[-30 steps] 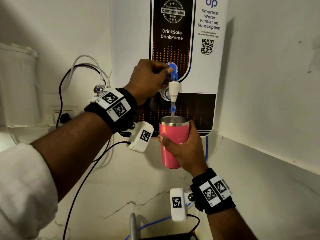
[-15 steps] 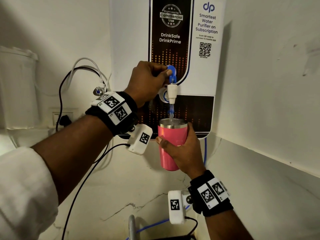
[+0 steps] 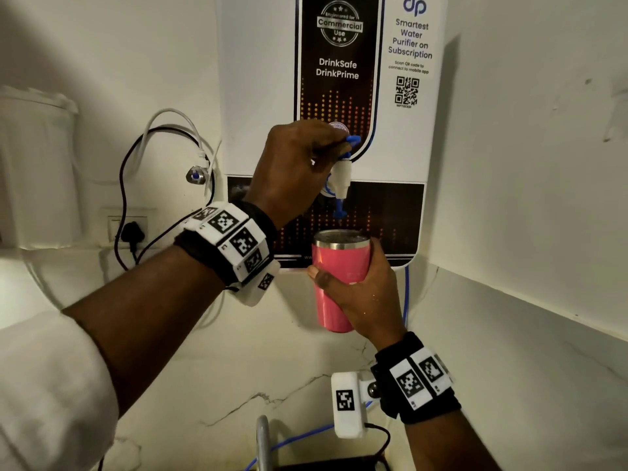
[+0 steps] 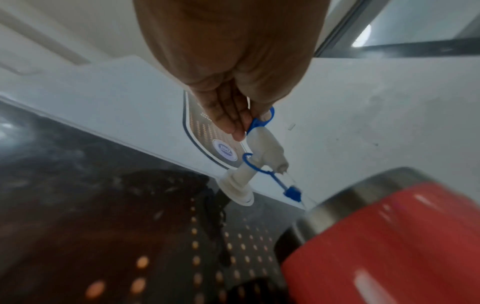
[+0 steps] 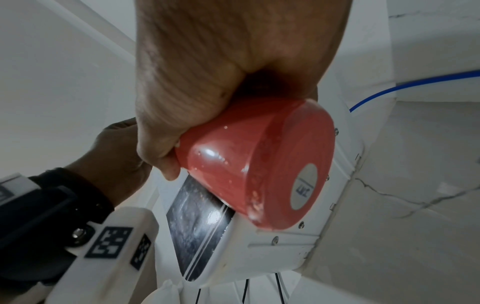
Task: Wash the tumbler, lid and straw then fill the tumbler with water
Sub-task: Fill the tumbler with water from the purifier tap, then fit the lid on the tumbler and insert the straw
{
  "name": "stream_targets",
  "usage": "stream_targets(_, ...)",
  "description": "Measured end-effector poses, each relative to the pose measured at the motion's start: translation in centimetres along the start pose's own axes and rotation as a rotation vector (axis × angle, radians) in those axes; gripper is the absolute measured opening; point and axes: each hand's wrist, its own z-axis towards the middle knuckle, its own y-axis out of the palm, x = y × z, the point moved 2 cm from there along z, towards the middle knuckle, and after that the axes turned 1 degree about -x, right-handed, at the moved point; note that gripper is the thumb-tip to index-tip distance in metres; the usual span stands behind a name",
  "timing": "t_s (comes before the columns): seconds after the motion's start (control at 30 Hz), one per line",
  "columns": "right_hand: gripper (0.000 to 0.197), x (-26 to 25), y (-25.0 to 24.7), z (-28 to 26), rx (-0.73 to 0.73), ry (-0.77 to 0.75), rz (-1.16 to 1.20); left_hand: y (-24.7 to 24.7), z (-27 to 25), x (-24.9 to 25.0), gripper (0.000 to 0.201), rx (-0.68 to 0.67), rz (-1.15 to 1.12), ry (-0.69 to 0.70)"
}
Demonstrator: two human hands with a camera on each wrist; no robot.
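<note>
Wall purifier (image 3: 401, 137): left hand (image 3: 292, 171) on tap lever (image 3: 351, 141); right hand (image 3: 370, 300) grips tumbler (image 3: 334, 266).

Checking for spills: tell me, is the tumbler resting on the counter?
No: in the head view the right hand holds the tumbler in the air below the tap, clear of the counter.

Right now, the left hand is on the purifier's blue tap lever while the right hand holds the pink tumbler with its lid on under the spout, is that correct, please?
Not quite: the pink tumbler has no lid on; the head view shows its steel rim open under the spout. Otherwise yes: the left hand is on the blue tap lever, and the right hand holds the tumbler.
</note>
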Motion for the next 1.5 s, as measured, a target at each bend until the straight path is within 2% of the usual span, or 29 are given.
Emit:
stream_targets(0.2,0.081,0.3,0.3,-1.8,-0.021,0.02,-0.003,-0.5,-2.5,0.8,0.031,-0.03,-0.053,-0.132)
stream_targets(0.37,0.087,1.8,1.6,-6.4,-0.076,0.05,0.033,-1.7,-9.8,1.4,0.036,-0.117,-0.097,-0.293)
stream_targets(0.47,0.083,2.7,2.9,-9.7,-0.082,0.063,0.059,-2.7,-16.2,1.8,0.052,-0.244,-0.116,-0.476)
stream_targets(0.53,0.081,4.4,4.4,-12.5,-0.096,0.107,0.06,-3.2,-21.6,1.9,0.072,-0.381,-0.182,-0.673)
stream_targets(0.6,0.081,6.9,5.8,-15.6,-0.114,0.152,0.049,-3.7,-27.3,2.0,0.088,-0.456,-0.291,-0.876)
stream_targets(0.67,0.089,9.3,7.0,-18.7,-0.173,0.21,0.009,-4.3,-32.3,2.4,0.091,-0.485,-0.359,-1.019)
stream_targets(0.73,0.092,10.9,7.9,-21.6,-0.243,0.219,-0.038,-5.1,-36.0,2.9,0.087,-0.5,-0.352,-1.073)
stream_targets(0.87,0.102,12.8,10.3,-27.1,-0.325,0.344,-0.049,-7.2,-41.4,4.2,0.069,-0.476,-0.269,-1.172)
stream_targets(1.07,0.088,13.4,13.8,-34.4,-0.427,0.431,0.087,-10.8,-48.7,6.1,0.073,-0.411,-0.16,-1.293)
stream_targets(1.17,0.083,13.3,15.4,-37.2,-0.553,0.439,0.068,-13.0,-52.3,7.2,0.075,-0.376,-0.129,-1.352)
stream_targets(1.23,0.093,14.2,16.3,-39.3,-0.673,0.486,0.057,-14.5,-54.9,7.8,0.078,-0.348,-0.123,-1.403)
stream_targets(1.3,0.114,15.6,17.1,-41.5,-0.779,0.572,0.049,-16.1,-57.6,8.2,0.077,-0.314,-0.098,-1.458)
stream_targets(1.37,0.125,16.8,17.7,-43.1,-0.879,0.574,0.0,-17.9,-60.1,8.5,0.081,-0.279,-0.06,-1.517)
stream_targets(1.43,0.117,17.2,18.6,-43.4,-0.952,0.512,-0.056,-19.9,-62.0,8.6,0.085,-0.212,-0.036,-1.579)
stream_targets(1.5,0.092,17.4,19.9,-43.1,-0.997,0.397,-0.112,-21.8,-63.2,8.6,0.087,-0.144,-0.017,-1.614)
